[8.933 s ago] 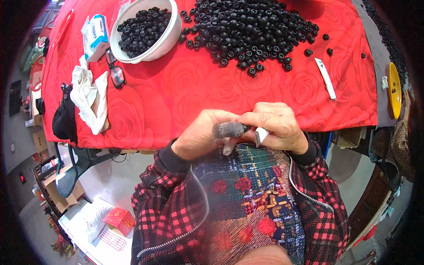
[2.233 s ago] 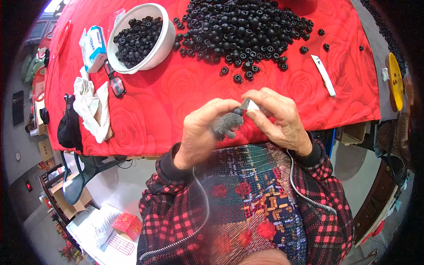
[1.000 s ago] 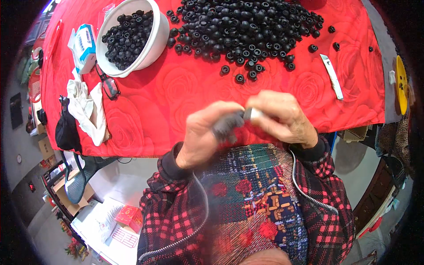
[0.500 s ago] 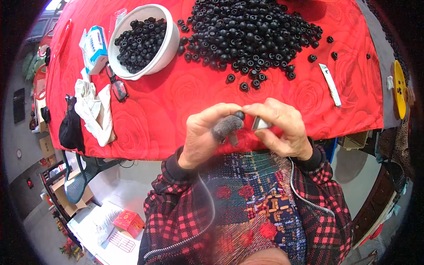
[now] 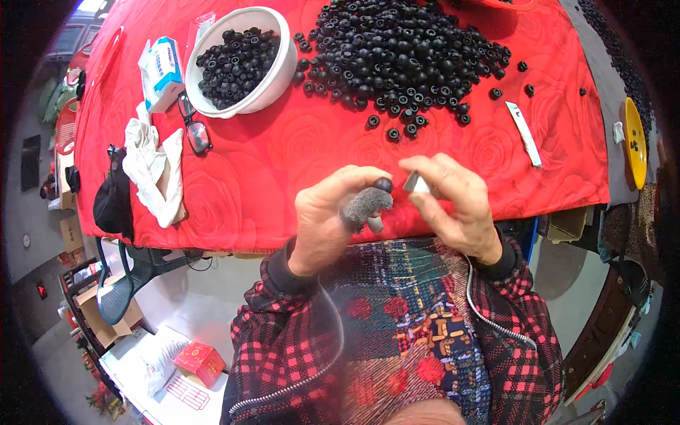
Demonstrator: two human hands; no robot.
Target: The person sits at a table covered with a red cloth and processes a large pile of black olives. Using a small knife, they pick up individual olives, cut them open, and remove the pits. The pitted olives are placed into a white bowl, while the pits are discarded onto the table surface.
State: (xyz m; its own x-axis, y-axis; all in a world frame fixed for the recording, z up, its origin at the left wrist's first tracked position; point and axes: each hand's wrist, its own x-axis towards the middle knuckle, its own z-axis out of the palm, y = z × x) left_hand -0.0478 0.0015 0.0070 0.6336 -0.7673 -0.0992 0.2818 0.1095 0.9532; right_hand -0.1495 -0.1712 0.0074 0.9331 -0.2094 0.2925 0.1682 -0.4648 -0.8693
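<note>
My left hand (image 5: 322,216) is closed on a small round black part (image 5: 383,185), pinched between the thumb and a finger wrapped in a grey fuzzy cover (image 5: 368,205). Just to its right, my right hand (image 5: 459,204) grips a small flat piece of metal (image 5: 418,183), which looks like a short blade, between thumb and fingers. A narrow gap separates the metal piece from the black part. Both hands are over the near edge of the red table. Beyond them lies a big heap of similar black parts (image 5: 407,60).
A white bowl (image 5: 286,67) of black parts stands at the far left. Near it are a tissue pack (image 5: 164,74), eyeglasses (image 5: 199,138), white gloves (image 5: 152,166) and a black cloth item (image 5: 113,205). To the right lies a slim white packet (image 5: 524,134); farther right is a yellow plate (image 5: 636,145).
My right hand has drawn slightly away from the black part, and its index finger no longer meets my left thumb. My left hand keeps its pinch. The whole view has shifted a little.
</note>
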